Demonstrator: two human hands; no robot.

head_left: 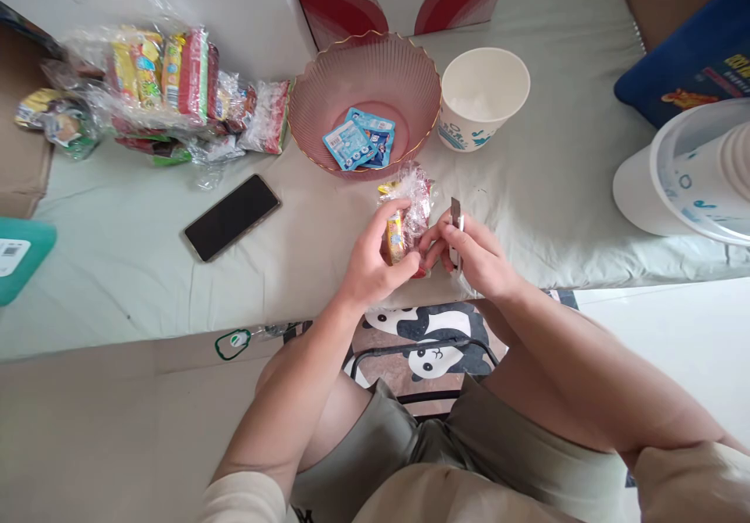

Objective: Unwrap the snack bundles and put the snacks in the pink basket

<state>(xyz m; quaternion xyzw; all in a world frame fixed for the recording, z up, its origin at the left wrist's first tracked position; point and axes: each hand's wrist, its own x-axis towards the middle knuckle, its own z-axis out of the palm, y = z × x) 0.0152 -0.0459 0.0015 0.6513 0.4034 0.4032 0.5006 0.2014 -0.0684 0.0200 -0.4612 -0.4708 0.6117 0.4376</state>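
Close to the near edge of the cloth-covered table, a bundle of small snack packets in clear plastic wrap [415,195] lies under my left hand [375,261]. The thumb and fingers of that hand are closed around the bundle's sides, and a yellow packet shows between them. My right hand [472,256] is just to the right, gripping a utility knife [455,212] whose dark blade points away from me. Its fingertips are at the right side of the wrap; whether they pinch the plastic I cannot tell.
Beyond the bundle stands a pink ribbed bowl [363,54] holding blue sachets [357,141], beside a white paper tub [485,89]. A phone [233,216] and a pile of wrapped snacks [169,77] are to the left. White tubs [644,187] stand at right.
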